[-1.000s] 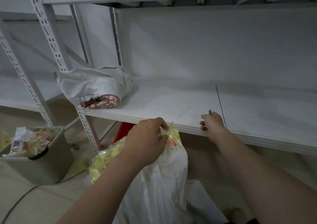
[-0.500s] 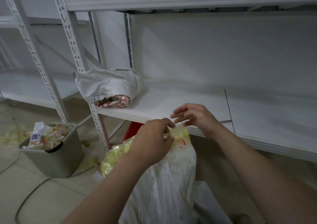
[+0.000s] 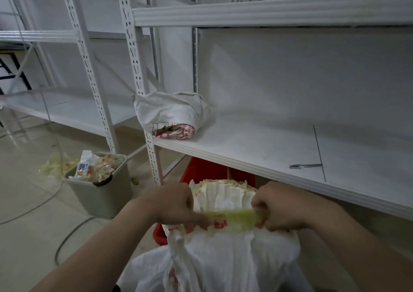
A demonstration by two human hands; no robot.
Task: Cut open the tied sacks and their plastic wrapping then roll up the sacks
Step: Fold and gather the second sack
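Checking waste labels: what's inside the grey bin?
Yellowish plastic wrapping and a white printed packet heap above the rim of the grey bin; deeper contents are hidden by its wall.

Dim, soft light; edges perhaps warped.

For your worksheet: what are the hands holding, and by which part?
Both the left hand and right hand grip the yellow plastic wrapping at the sack mouth.

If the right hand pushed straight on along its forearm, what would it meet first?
Probably the bunched white sack mouth beside the right hand, then the left hand gripping the same yellow plastic wrapping; depth is unclear.
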